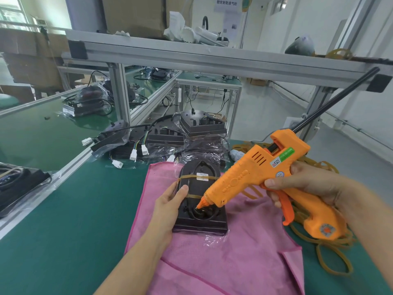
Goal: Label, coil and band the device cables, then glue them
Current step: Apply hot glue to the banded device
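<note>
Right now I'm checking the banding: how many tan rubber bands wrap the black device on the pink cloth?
2: one upper tan rubber band crossing the white label, one lower band beside the left thumb. Others may be hidden.

Two bare forearms, no sleeves in view

The left hand (170,201) and right hand (297,184) wear no gloves, rings or watch; the fingernails are short and unpainted.

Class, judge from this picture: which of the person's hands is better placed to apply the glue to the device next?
Right. The right hand grips the glue gun, nozzle at the device; the left hand steadies it.
</note>
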The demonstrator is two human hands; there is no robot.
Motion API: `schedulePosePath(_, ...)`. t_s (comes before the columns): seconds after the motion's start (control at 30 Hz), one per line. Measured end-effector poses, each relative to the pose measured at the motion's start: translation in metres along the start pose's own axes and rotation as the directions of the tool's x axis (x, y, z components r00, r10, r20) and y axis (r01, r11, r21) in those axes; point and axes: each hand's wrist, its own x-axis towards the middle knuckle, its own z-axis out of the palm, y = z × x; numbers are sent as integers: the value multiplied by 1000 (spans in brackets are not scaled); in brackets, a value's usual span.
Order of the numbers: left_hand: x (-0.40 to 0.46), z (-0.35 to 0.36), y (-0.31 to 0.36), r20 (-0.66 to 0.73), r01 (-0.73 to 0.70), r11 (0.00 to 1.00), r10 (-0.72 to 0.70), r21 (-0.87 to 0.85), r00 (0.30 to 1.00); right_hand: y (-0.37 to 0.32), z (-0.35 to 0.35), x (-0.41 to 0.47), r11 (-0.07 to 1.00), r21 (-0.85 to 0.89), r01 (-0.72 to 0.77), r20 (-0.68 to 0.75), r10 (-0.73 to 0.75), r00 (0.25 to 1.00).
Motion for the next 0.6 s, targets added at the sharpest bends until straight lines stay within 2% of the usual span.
schedulePosePath(0.13, 1, -1, -1, -2, 3, 1000, -3, -8, 1000, 16, -13, -1, 997, 6, -83, -95, 83, 992)
schedulePosePath(0.37, 3, -2, -4, 32, -3, 1000, 4, -29, 999, 22, -15, 0, 998, 15, -66, -57, 66, 996)
schedulePosePath(0.53, 3, -3, -4, 42, -23, 1000, 24, -19, 999, 10, -9, 2, 993, 57, 103, 11, -104, 995)
schedulePosePath(0.6, 3, -3, -4, 43, -19, 1000, 19, -20, 999, 12, -10, 3, 988, 80, 129, 14, -130, 991)
